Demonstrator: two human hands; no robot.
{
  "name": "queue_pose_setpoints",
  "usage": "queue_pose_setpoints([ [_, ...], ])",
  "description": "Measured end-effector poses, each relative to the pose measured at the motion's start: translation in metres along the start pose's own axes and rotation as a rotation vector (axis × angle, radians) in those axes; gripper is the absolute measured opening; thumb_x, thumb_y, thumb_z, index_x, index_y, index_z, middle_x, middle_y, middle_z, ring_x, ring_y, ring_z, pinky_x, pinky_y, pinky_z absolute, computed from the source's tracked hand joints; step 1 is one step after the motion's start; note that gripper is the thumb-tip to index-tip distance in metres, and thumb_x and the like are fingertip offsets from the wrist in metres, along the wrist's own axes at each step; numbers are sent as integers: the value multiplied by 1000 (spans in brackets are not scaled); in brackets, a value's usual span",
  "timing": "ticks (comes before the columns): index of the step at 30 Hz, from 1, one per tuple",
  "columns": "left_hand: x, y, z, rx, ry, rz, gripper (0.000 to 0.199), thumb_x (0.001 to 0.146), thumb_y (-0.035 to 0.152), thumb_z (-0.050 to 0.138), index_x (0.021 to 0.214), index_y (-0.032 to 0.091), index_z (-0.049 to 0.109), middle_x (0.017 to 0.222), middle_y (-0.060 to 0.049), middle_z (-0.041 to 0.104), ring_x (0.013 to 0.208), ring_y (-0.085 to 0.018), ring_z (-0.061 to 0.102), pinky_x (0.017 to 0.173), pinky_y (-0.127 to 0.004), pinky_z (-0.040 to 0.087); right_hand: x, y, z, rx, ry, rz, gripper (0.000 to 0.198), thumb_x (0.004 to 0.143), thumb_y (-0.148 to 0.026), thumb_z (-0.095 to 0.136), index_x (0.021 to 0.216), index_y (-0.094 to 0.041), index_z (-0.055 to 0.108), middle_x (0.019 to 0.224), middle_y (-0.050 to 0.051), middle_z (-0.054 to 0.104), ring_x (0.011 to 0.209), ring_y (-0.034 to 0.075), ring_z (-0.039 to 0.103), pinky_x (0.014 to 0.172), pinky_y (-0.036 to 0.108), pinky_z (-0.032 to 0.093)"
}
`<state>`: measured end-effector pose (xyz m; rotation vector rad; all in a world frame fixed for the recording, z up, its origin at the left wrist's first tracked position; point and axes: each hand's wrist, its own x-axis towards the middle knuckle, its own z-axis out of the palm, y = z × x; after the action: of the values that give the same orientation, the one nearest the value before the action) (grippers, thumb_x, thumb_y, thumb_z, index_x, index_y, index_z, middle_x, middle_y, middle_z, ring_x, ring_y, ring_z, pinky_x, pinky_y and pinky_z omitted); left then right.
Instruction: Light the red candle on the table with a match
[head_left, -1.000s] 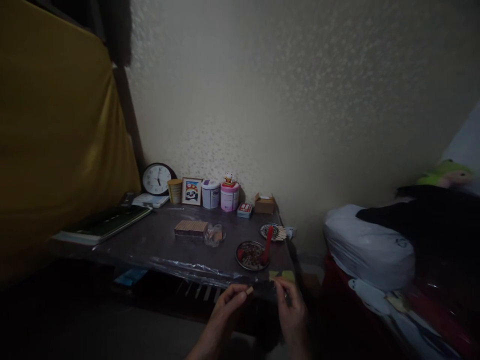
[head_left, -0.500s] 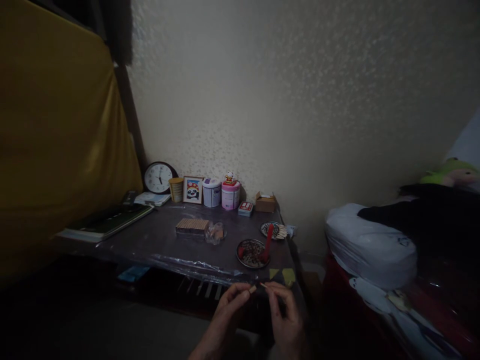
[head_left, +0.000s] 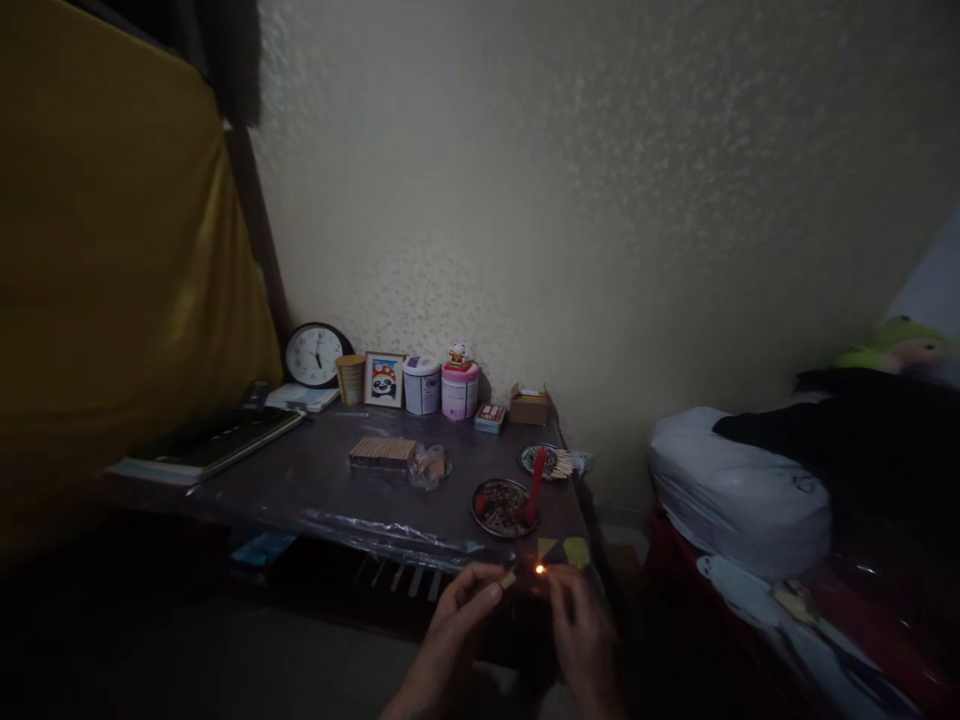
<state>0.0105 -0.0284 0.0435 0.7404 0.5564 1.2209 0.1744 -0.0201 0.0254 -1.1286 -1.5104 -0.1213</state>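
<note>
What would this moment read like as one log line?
left hand: holding small box | right hand: pinching lit match, apart from box | table: plate with red stick, beyond both hands

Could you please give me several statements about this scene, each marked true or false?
1. A small flame glows beside the right hand. True.
2. The left hand is empty. False: the left hand holds a small tan block.
3. A red stick has its lower end in the nearer round dish. True.
4. The clock lies face down. False: the clock stands with its dial showing.
5. The panda picture stands right of the yellow cup. True.
</note>
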Motion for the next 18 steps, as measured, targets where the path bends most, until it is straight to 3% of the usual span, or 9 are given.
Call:
queue_pose_setpoints([
  [5,-3,0,-7,82,-9,1,15,74,29,68,86,20,69,91,-4,67,91,-18,57,84,-27,40,12,12,-6,49,132,249,22,81,-37,56,72,-19,65,73,5,70,66,16,65,61,25,52],
  [10,4,0,-13,88,-20,21,15,76,29,65,88,20,69,95,-5,66,97,-19,55,90,-30,39,20,10,-10,59,160,321,20,79,-36,59,73,-19,67,82,7,70,77,19,64,68,30,51],
  [18,23,1,-27,107,-39,39,15,76,30,65,89,21,68,98,-3,64,100,-20,55,92,-33,39,35,17,-12,73,210,430,14,78,-35,62,80,-23,67,82,3,69,79,20,62,68,30,49],
])
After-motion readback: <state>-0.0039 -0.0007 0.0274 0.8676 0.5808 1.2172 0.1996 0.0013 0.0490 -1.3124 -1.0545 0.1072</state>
